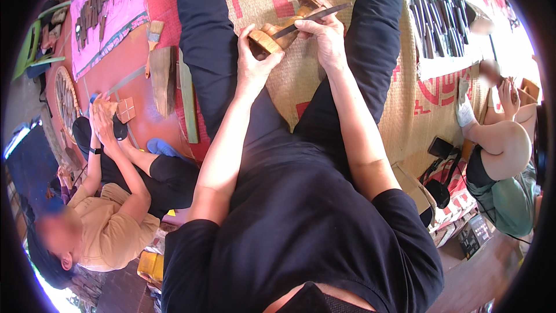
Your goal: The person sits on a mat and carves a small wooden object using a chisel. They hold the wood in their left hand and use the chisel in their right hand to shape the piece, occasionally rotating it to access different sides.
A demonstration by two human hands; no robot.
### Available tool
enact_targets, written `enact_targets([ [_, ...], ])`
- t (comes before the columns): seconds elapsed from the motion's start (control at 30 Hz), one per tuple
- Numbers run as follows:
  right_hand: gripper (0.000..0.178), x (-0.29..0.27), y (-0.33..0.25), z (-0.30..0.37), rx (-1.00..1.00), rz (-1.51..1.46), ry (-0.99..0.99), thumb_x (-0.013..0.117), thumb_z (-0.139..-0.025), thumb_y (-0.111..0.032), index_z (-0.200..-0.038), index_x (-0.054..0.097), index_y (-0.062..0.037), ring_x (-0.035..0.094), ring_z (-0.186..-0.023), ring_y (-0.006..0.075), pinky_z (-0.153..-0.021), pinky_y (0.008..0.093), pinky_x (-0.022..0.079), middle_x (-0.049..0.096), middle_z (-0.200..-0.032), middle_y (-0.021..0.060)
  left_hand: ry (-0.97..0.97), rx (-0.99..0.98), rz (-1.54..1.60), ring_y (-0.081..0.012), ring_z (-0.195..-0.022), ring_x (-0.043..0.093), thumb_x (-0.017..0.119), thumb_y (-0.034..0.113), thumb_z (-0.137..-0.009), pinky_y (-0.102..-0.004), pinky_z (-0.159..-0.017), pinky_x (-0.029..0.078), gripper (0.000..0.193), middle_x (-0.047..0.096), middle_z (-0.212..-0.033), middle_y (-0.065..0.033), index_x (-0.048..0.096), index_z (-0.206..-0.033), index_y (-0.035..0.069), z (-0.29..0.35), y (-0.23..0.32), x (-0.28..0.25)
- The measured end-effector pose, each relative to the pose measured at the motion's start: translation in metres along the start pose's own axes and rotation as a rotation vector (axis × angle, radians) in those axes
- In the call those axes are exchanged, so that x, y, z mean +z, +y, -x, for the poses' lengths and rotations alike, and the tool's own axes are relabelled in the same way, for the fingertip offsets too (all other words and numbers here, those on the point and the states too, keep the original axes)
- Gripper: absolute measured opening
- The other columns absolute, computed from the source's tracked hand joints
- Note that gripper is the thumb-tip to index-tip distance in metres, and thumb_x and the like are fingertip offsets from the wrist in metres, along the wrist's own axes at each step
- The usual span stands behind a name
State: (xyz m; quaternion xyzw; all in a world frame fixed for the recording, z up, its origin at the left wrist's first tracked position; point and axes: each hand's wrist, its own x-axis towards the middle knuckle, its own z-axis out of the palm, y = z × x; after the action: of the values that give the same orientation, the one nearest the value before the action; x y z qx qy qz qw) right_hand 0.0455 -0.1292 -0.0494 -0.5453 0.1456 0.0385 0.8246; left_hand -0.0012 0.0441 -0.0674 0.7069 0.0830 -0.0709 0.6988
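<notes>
My left hand is closed round the broad end of a carved wooden piece, light brown and rounded, lifted above the mat between my legs. Fingers of my right hand pinch a long, narrow, dark file, which lies slantwise over the carving and seems to touch it. The carving's far end shows just beyond the file. My right hand's lower fingers are partly hidden behind the tool, so I cannot tell whether they also press on the wood.
A pink cloth with carving tools, a paintbrush and a wood slab lie left. Many tools rest on white cloth at the right. Co-workers sit close on both sides; the left one's hands hold a wooden piece.
</notes>
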Motion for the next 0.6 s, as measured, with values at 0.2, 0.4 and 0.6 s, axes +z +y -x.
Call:
enact_targets([
  [0.2, 0.015, 0.005, 0.005, 0.005, 0.061, -0.039, -0.107, 0.074, -0.077, 0.000, -0.083, 0.061, -0.0044, 0.060, -0.061, 0.0110, -0.059, 0.0226, 0.048, 0.064, -0.074, 0.0039, -0.023, -0.015, 0.109, -0.0200, -0.117, 0.051, 0.080, 0.005, -0.071, -0.0334, -0.097, 0.046, 0.085, 0.048, -0.126, -0.0135, 0.029, -0.139, 0.007, 0.001, -0.002, 0.000],
  [0.4, 0.014, 0.001, -0.001, 0.004, 0.009, -0.032, 0.011, 0.074, -0.077, 0.000, -0.083, 0.062, -0.0036, 0.059, -0.063, 0.0103, -0.060, 0.0230, 0.049, 0.064, -0.074, 0.0031, -0.014, -0.019, 0.007, -0.0205, -0.118, 0.050, 0.077, 0.001, -0.073, -0.0329, -0.098, 0.046, 0.083, 0.048, -0.127, -0.0136, 0.028, -0.140, 0.007, 0.000, 0.001, -0.001],
  [0.6, 0.016, 0.004, 0.003, 0.004, -0.031, -0.014, 0.013, 0.075, -0.075, 0.002, -0.081, 0.061, -0.0048, 0.059, -0.061, 0.0099, -0.058, 0.0229, 0.048, 0.064, -0.073, 0.0032, -0.017, -0.033, 0.056, -0.0201, -0.117, 0.051, 0.075, -0.001, -0.074, -0.0334, -0.098, 0.046, 0.081, 0.049, -0.128, -0.0144, 0.028, -0.140, 0.007, 0.000, 0.004, 0.000],
])
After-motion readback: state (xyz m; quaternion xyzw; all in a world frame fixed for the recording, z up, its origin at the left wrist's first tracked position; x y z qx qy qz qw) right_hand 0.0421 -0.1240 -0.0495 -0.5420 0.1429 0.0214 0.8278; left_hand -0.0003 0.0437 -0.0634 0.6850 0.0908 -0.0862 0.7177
